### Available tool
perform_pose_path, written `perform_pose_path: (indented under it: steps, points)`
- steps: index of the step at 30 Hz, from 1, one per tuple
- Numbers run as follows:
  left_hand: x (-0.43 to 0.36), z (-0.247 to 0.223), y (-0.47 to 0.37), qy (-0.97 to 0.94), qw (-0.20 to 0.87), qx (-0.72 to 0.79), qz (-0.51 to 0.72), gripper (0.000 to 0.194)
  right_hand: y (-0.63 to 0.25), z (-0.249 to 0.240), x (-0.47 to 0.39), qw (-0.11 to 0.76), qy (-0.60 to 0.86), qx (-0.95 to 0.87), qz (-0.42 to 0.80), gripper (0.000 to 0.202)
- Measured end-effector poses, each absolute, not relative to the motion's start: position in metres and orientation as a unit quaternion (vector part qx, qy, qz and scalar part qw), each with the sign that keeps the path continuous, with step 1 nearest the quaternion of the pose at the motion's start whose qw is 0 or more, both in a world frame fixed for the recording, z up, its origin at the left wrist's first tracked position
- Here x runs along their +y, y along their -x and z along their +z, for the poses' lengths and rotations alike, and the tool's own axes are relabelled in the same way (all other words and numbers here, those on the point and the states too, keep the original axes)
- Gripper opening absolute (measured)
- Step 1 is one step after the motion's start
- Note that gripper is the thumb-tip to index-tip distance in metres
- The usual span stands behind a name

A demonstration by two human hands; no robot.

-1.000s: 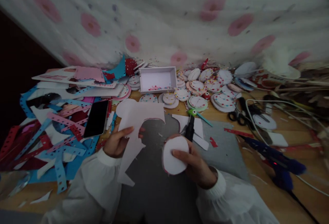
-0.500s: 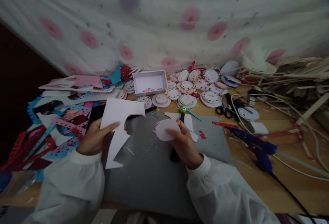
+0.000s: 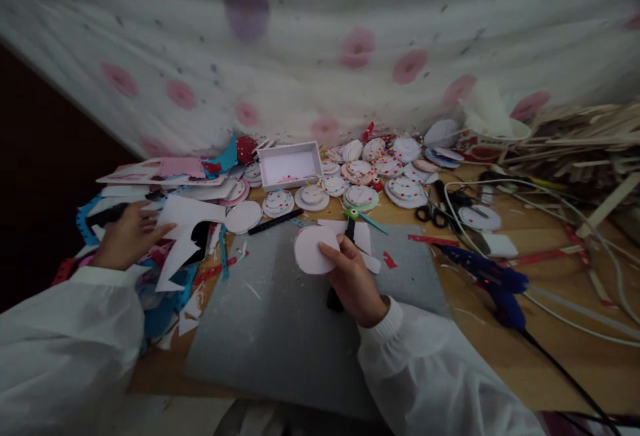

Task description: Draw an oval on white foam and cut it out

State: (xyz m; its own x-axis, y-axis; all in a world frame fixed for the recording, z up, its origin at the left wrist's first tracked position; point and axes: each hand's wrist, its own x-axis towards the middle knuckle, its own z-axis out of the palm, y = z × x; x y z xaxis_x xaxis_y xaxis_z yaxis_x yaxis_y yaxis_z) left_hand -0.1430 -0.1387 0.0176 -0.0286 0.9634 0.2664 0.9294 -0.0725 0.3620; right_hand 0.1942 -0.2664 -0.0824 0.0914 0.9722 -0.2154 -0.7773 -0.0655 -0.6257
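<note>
A round white paper disc (image 3: 309, 251) is pinched between the thumb and fingers of my right hand (image 3: 353, 276), above the grey cutting mat (image 3: 280, 343). Over the pile of scraps at the left, my left hand (image 3: 125, 236) is open with its fingers spread. A white paper offcut (image 3: 183, 213) with a curved cut edge lies beside it, and the thumb tip is at the paper's edge. Under my right hand is a dark object (image 3: 334, 300), partly hidden. White paper pieces (image 3: 367, 239) lie behind that hand on the mat.
Layered paper discs with coloured dots (image 3: 361, 196) stand at the back by a white box (image 3: 291, 166). A black pen (image 3: 276, 221) lies at the mat's far edge. To the right are scissors (image 3: 433, 216), a blue glue gun (image 3: 487, 279) with its cord, and wooden sticks (image 3: 580, 149).
My left hand has moved left with the white offcut to the scrap pile, and its fingers have opened. The disc in my right hand has shifted slightly left and shows more fully.
</note>
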Motion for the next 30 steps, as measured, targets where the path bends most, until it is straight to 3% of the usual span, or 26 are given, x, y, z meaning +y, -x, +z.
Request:
perform_pose_path:
  steps: [2, 3, 6, 10, 12, 15, 18, 20, 24, 30]
  points:
    - [-0.151, 0.021, 0.132, -0.713, -0.035, 0.668, 0.212, 0.07, -0.193, -0.081, -0.268, 0.665, 0.33, -0.163, 0.65, 0.028]
    - [-0.162, 0.02, 0.121, -0.725, -0.019, 0.65, 0.228, 0.063, -0.192, -0.08, -0.27, 0.662, 0.332, -0.169, 0.651, 0.028]
    - [-0.209, 0.001, 0.065, -0.761, 0.243, 0.525, 0.295, 0.052, -0.186, -0.08, -0.273, 0.628, 0.331, -0.196, 0.676, 0.029]
    - [-0.255, -0.048, -0.018, -0.684, 0.521, 0.403, 0.313, 0.059, -0.18, -0.082, -0.275, 0.575, 0.359, -0.31, 0.667, 0.035]
    - [-0.258, -0.064, -0.047, -0.592, 0.584, 0.42, 0.364, 0.044, -0.185, -0.083, -0.276, 0.571, 0.419, -0.408, 0.576, 0.033]
    - [-0.245, -0.07, -0.063, -0.469, 0.674, 0.373, 0.432, 0.042, -0.201, -0.088, -0.279, 0.527, 0.579, -0.512, 0.354, 0.031]
    - [-0.228, -0.071, -0.054, -0.386, 0.718, 0.361, 0.453, 0.043, -0.211, -0.097, -0.285, 0.399, 0.719, -0.55, 0.145, 0.032]
    - [-0.219, -0.075, -0.043, -0.368, 0.733, 0.357, 0.447, 0.042, -0.211, -0.103, -0.288, 0.303, 0.764, -0.561, 0.1, 0.038]
    - [-0.212, -0.087, -0.027, -0.335, 0.774, 0.317, 0.433, 0.047, -0.214, -0.109, -0.288, 0.234, 0.774, -0.575, 0.126, 0.032]
    - [-0.209, -0.105, -0.017, -0.361, 0.794, 0.29, 0.394, 0.053, -0.229, -0.092, -0.275, 0.361, 0.659, -0.597, 0.281, 0.038]
